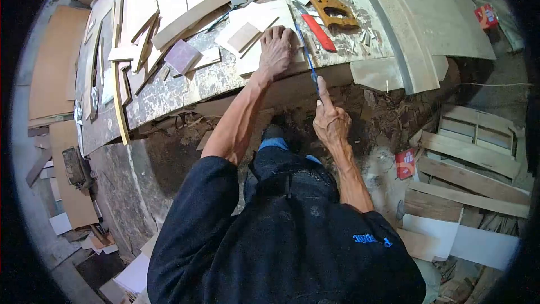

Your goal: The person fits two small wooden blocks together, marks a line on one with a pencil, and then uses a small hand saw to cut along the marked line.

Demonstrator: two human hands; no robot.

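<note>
My left hand point(275, 50) bears down on a pale wooden board point(253, 67) near the bench's front edge, its fingers curled over the wood. In my right hand point(331, 121) is a slim blue hacksaw point(306, 50), seen almost edge-on, with the index finger stretched along it. Its far end runs past the right side of the board, close by my left hand. A small wooden block point(243, 38) lies just left of my left fingers. To the right of the blue hacksaw rest a red-handled tool point(319, 32) and a handsaw with a yellow wooden handle point(336, 12).
Wood strips and boards point(140, 3) are piled over the left of the worn bench point(185, 87), near a purple sanding block point(183, 57). A long curved panel point(405, 28) overhangs the right side. Wooden frames point(472, 152) and a red packet point(405, 164) lie on the floor.
</note>
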